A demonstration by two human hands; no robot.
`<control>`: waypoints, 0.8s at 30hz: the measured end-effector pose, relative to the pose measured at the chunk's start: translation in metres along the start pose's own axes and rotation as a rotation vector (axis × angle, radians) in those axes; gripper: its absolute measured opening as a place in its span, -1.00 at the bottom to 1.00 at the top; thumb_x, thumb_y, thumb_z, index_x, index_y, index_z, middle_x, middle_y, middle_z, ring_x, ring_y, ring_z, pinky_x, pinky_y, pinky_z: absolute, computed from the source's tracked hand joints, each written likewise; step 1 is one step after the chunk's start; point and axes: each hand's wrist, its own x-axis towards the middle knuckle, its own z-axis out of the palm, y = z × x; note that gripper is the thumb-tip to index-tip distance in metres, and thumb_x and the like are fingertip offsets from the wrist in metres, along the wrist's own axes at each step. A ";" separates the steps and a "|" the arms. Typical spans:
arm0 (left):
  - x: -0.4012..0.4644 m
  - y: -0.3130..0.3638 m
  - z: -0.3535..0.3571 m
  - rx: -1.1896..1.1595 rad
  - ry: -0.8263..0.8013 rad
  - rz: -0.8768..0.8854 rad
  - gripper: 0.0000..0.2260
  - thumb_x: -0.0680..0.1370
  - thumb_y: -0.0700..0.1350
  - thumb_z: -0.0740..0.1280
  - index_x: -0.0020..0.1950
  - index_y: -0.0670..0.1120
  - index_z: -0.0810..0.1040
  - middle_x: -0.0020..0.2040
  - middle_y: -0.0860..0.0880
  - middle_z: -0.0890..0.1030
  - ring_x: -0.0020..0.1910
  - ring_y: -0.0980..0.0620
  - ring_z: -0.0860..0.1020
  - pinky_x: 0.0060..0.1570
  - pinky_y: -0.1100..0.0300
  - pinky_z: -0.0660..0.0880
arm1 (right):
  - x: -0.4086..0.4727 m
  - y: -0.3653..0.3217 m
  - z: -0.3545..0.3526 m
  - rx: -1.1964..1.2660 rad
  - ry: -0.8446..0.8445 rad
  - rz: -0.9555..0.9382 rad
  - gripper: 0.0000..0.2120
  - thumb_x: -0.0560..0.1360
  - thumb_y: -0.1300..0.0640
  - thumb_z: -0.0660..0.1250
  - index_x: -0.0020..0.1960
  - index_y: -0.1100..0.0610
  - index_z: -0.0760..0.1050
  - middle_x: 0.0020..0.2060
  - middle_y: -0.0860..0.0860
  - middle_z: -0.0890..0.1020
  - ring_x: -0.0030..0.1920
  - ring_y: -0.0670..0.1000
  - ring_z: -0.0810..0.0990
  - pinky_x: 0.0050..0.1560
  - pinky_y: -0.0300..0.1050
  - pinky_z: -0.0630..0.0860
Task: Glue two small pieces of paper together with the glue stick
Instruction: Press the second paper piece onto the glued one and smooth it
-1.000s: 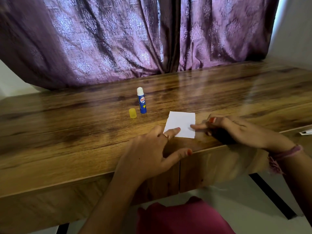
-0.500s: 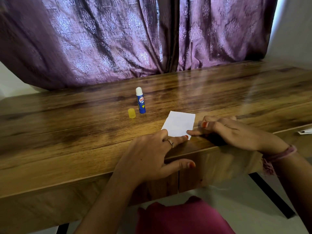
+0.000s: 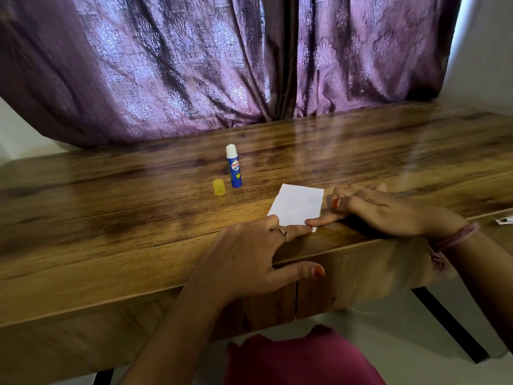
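A small white paper [image 3: 297,207] lies flat on the wooden table [image 3: 111,218] near its front edge; whether it is one piece or two stacked I cannot tell. My left hand [image 3: 249,257] presses straight fingers on the paper's near edge, thumb hanging over the table's front. My right hand [image 3: 388,212] touches the paper's near right corner with an extended index finger, its other fingers curled. The blue glue stick [image 3: 234,169] stands upright and uncapped behind the paper to the left, white glue exposed. Its yellow cap [image 3: 219,187] stands just left of it.
A purple patterned curtain [image 3: 222,65] hangs behind the table. A small white scrap [image 3: 503,220] lies at the far right edge. Pink cloth [image 3: 299,357] shows below the table front, on my lap.
Both hands slid along the paper's near edge: the left fingers moved right, the right index finger moved down to the near corner. The paper turned slightly.
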 end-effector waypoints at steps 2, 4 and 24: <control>0.000 0.000 -0.001 0.007 -0.001 0.005 -0.28 0.34 0.56 -0.19 0.41 0.31 0.16 -0.15 0.16 0.36 -0.33 0.19 0.29 -0.42 0.26 0.22 | 0.006 0.003 -0.001 0.056 0.016 0.008 -0.47 0.66 0.04 -0.06 -0.19 -0.44 0.53 -0.17 -0.33 0.46 -0.01 -0.18 0.40 0.09 -0.19 0.13; 0.000 -0.001 -0.001 0.009 -0.001 0.005 -0.29 0.35 0.55 -0.19 0.41 0.31 0.17 -0.16 0.17 0.35 -0.36 0.23 0.27 -0.43 0.26 0.19 | 0.010 0.005 -0.002 0.066 0.028 -0.005 -0.49 0.66 0.01 -0.06 -0.11 -0.41 0.58 -0.08 -0.19 0.51 0.02 -0.13 0.42 0.19 -0.08 0.15; 0.003 -0.003 0.000 -0.065 -0.021 0.027 -0.34 0.40 0.51 -0.15 0.41 0.28 0.22 -0.08 0.15 0.50 -0.34 0.25 0.28 -0.41 0.27 0.17 | 0.045 0.050 -0.005 -0.178 0.276 0.166 -0.57 0.55 -0.19 -0.09 -0.31 -0.57 0.39 -0.19 -0.08 0.51 0.00 -0.05 0.45 -0.21 -0.09 -0.06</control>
